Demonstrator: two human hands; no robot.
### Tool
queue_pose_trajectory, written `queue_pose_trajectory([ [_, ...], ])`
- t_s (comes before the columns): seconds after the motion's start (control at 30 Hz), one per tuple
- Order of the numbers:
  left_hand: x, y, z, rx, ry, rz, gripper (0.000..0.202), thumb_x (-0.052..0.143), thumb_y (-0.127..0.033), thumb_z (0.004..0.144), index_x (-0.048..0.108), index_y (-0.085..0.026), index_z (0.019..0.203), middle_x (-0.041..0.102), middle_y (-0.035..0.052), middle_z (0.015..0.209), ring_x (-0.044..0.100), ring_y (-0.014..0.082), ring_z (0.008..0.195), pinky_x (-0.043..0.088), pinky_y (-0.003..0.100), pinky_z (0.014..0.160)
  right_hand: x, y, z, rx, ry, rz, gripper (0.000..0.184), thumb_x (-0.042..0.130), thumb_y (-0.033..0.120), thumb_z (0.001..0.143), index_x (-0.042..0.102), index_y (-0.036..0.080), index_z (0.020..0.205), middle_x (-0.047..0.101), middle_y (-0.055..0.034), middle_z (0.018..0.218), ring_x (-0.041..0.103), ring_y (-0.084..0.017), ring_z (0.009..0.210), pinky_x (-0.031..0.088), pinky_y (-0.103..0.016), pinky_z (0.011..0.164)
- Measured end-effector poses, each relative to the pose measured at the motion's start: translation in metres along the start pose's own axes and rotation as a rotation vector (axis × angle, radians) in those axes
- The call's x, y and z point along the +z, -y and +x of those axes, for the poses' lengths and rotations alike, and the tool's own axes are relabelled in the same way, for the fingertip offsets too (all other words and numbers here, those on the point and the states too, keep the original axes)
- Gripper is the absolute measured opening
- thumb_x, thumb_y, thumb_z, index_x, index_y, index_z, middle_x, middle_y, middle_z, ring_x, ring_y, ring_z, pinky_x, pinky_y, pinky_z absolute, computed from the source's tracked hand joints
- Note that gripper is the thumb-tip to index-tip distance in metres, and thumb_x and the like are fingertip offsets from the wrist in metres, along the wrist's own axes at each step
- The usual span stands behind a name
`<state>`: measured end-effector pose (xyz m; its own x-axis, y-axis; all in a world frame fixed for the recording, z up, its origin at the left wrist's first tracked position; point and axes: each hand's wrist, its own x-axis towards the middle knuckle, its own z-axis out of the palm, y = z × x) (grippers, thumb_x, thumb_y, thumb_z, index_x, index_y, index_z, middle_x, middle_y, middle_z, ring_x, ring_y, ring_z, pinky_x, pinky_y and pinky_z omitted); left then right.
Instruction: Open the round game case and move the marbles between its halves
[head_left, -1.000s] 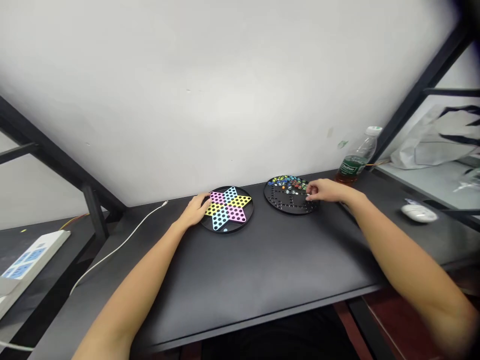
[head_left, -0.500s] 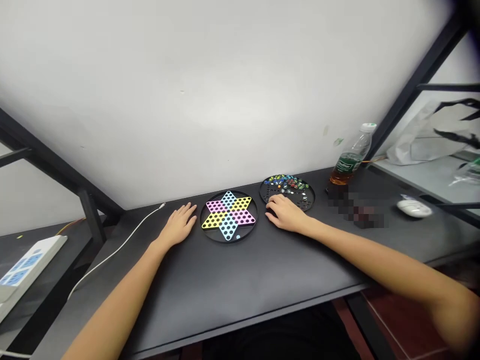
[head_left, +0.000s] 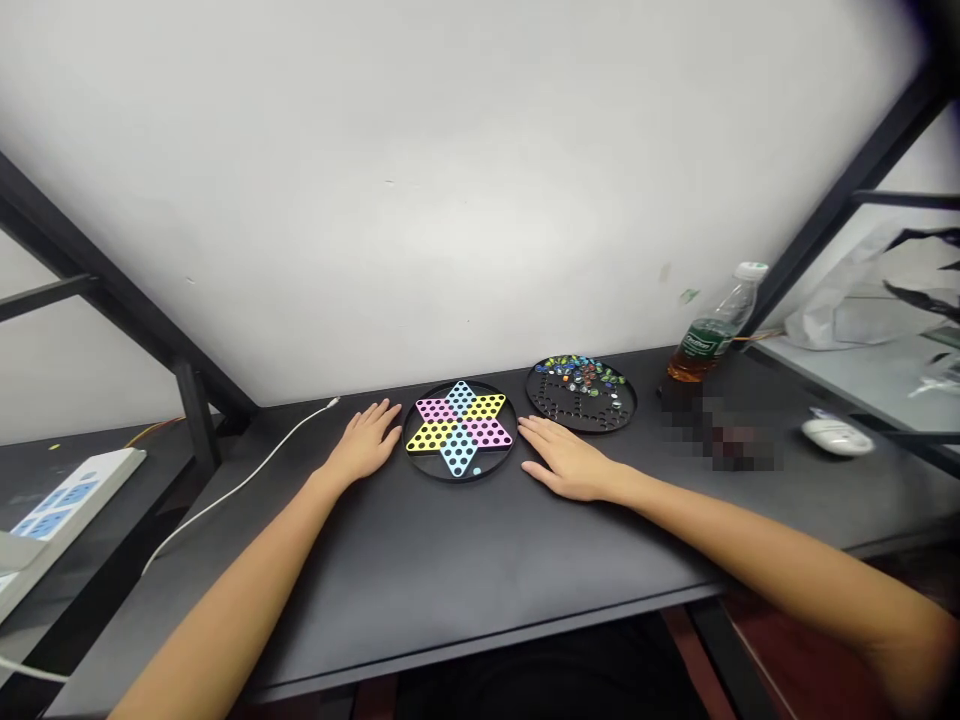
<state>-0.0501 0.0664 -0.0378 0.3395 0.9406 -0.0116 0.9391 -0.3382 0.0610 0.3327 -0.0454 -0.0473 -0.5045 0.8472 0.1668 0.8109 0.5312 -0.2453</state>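
Observation:
My left hand [head_left: 364, 441] lies flat on the dark desk, fingers stretched out, just left of a round black tray. In that tray sits a star-shaped Chinese checkers board [head_left: 460, 430] with pink, yellow and light blue points full of holes. A small light blue round piece [head_left: 477, 471] lies by the tray's lower rim. My right hand [head_left: 564, 458] rests flat at the tray's right side, fingers extended, holding nothing. Beyond it is a second round black tray [head_left: 577, 418] with holes. Several coloured marbles [head_left: 581, 372] are gathered mostly along its far side.
A drink bottle [head_left: 712, 330] stands at the back right, near a pixelated patch. A white mouse [head_left: 838, 436] lies farther right. On the left are a white cable [head_left: 240, 490] and a power strip [head_left: 67, 510]. Dark metal frames rise at both desk ends.
My right hand has moved off the marble tray's near edge, toward me and left, and its fingers have straightened out flat beside the star board. My left hand stays in place.

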Motion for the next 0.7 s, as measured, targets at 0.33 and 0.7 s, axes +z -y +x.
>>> queue_pose_trajectory([
  [0.33,-0.0032,-0.0105,-0.0001,-0.093,0.010,0.056,0.060,0.025,-0.047,0.102,0.033,-0.026,0.158,0.025,0.0096,0.165,0.023,0.0356,0.151,0.023,0.059,0.119,-0.0033,0.0012,-0.0004,0.008,0.117,-0.010,0.077,0.028,0.059,0.102,0.032,0.006,0.158,0.026,-0.0183,0.163,0.021,-0.031,0.152,0.021,-0.048,0.125],
  [0.7,-0.0036,-0.0093,0.0006,-0.079,-0.003,0.054,0.060,0.026,-0.046,0.101,0.035,-0.024,0.157,0.028,0.0112,0.164,0.026,0.0371,0.150,0.024,0.060,0.118,-0.0059,-0.0019,-0.0006,-0.006,0.054,0.050,0.073,0.039,0.058,0.100,0.040,0.009,0.154,0.034,-0.0184,0.160,0.029,-0.032,0.150,0.026,-0.049,0.123],
])
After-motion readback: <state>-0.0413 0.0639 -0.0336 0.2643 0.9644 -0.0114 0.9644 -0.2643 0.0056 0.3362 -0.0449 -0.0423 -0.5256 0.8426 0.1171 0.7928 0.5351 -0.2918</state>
